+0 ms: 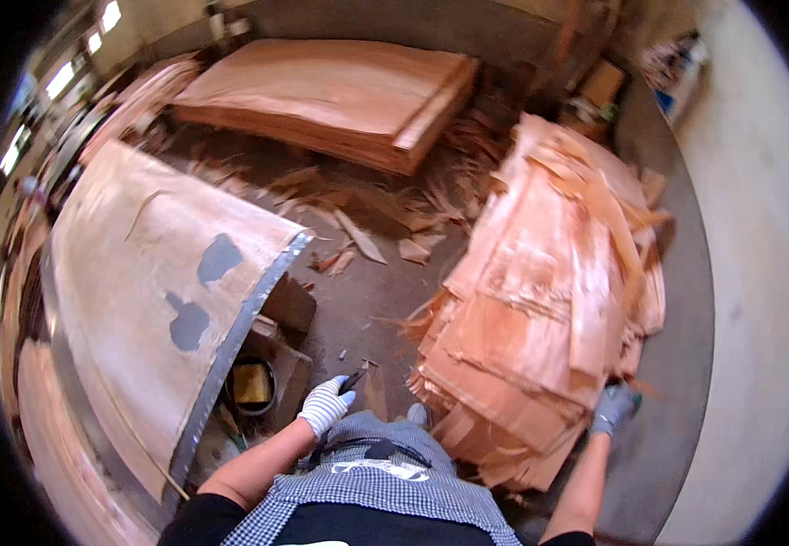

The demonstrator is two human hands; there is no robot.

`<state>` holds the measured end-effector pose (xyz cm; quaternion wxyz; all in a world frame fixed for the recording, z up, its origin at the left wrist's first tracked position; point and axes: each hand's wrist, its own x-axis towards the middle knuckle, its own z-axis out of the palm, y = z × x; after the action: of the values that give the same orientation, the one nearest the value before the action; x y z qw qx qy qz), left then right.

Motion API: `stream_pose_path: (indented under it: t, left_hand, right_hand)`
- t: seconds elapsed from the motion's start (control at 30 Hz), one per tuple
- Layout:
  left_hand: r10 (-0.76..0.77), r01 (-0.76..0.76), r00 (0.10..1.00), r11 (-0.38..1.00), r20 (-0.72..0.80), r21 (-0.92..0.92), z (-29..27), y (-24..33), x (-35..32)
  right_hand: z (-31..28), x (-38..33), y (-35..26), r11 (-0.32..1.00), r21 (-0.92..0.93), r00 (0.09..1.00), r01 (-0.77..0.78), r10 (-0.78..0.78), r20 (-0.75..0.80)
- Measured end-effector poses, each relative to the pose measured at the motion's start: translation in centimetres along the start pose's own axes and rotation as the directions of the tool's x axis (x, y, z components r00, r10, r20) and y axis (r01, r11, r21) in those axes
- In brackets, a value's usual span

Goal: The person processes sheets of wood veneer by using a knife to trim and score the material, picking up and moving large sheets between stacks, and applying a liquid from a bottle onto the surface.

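Note:
My left hand, in a white glove with dark stripes, is closed around a small dark-handled tool. The tool's thin end points away from me, and its exact kind is too blurred to tell. My right hand, in a grey glove, is at the right near edge of a loose pile of reddish wood veneer sheets. Its fingers are blurred, and whether they grip a sheet I cannot tell. The pile's sheets overlap unevenly, with ragged edges and loose strips on top.
To my left stands a pale board-topped table with grey patches and a metal edge. Below that edge is a dark bucket holding a yellowish block. A neat veneer stack lies at the back. Scraps litter the floor; a wall rises at right.

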<state>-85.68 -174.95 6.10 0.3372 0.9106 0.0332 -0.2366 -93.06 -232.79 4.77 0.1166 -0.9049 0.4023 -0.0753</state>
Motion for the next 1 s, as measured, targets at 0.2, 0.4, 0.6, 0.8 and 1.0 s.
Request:
stream_pose_path:
  t: [0.2,0.4,0.6,0.8,1.0]
  left_hand:
    - [-0.031,0.023,0.994,0.997,0.102,0.077,2.1,1.1,-0.9]
    - [-0.047,0.039,0.985,0.998,0.166,0.05,1.3,2.6,0.2]
    - [0.031,-0.042,0.991,0.995,0.128,0.085,-0.3,1.8,4.1]
    - [0.124,-0.121,0.983,0.992,0.138,-0.027,-2.3,-1.8,9.1]
    - [0.262,-0.247,0.957,0.961,0.128,-0.123,-9.0,1.6,15.3]
  right_hand:
    - [3.4,7.5,18.7,0.922,-0.255,0.94,-0.291,0.226,-0.258]
    - [3.1,7.9,13.1,0.987,-0.136,0.977,-0.087,0.058,-0.205]
    - [1.9,5.5,4.5,0.99,-0.012,0.985,0.142,-0.143,-0.096]
    - [-2.3,3.5,-6.8,0.921,0.138,0.921,0.364,-0.378,0.094]
    - [-3.8,3.7,-16.8,0.81,0.314,0.777,0.496,-0.575,0.257]
